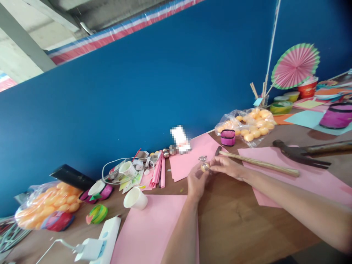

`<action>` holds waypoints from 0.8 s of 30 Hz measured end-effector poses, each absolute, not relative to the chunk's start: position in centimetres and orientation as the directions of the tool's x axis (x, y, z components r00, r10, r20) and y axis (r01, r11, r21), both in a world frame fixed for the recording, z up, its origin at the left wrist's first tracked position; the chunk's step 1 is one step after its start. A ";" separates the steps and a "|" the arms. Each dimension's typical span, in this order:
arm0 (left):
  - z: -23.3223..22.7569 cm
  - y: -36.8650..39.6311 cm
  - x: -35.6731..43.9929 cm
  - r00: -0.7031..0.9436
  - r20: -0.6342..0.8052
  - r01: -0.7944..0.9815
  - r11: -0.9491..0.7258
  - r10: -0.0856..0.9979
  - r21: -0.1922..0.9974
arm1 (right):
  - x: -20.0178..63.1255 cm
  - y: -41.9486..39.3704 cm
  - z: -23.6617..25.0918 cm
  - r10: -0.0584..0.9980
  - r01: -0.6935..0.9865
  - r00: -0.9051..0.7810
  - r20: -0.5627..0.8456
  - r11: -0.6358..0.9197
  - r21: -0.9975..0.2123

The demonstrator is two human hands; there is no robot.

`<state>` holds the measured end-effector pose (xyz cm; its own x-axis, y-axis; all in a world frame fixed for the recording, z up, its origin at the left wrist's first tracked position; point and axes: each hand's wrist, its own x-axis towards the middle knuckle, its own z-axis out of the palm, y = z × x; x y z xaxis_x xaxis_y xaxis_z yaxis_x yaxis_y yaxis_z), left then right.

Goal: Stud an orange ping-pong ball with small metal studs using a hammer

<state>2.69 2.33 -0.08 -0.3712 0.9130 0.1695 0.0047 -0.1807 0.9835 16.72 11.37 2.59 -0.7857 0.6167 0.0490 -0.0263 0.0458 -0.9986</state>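
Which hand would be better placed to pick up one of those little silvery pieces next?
Probably the right hand: the left hand cradles the small round object, while the right's fingertips are at its side, near the silvery pieces.

Open room on brown surface point(233, 220) between left arm point(184, 227) and right arm point(288, 200). Small hammer point(264, 161) in way past right arm, then big hammer point(297, 153). Nearest white cup point(135, 198) in way on left. Blue wall point(165, 91) stops reach at back.

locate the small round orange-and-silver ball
In the head view, the ball sits right of centre, between the left hand and right hand, beside small shiny silver pieces.
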 end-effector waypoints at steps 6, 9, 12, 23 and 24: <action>-0.5 2.4 2.5 -0.386 0.179 0.055 -0.172 0.905 0.984 | 16.6 11.5 2.4 0.587 -0.063 -0.810 0.019 -0.054 -0.997; -0.8 2.6 2.4 -0.392 0.192 0.090 -0.171 0.900 0.981 | 16.5 11.5 2.4 0.589 -0.076 -0.808 0.021 -0.069 -0.995; -1.0 2.7 2.4 -0.389 0.206 0.111 -0.177 0.898 0.978 | 16.4 11.5 2.3 0.604 -0.073 -0.797 0.012 -0.077 -0.994; -0.7 2.5 2.5 -0.387 0.226 0.173 -0.170 0.894 0.970 | 16.1 11.6 1.7 0.623 -0.071 -0.780 0.060 0.008 -0.997; -0.6 2.5 2.6 -0.388 0.224 0.167 -0.171 0.894 0.971 | 16.1 11.6 1.8 0.628 -0.070 -0.776 0.058 0.006 -0.998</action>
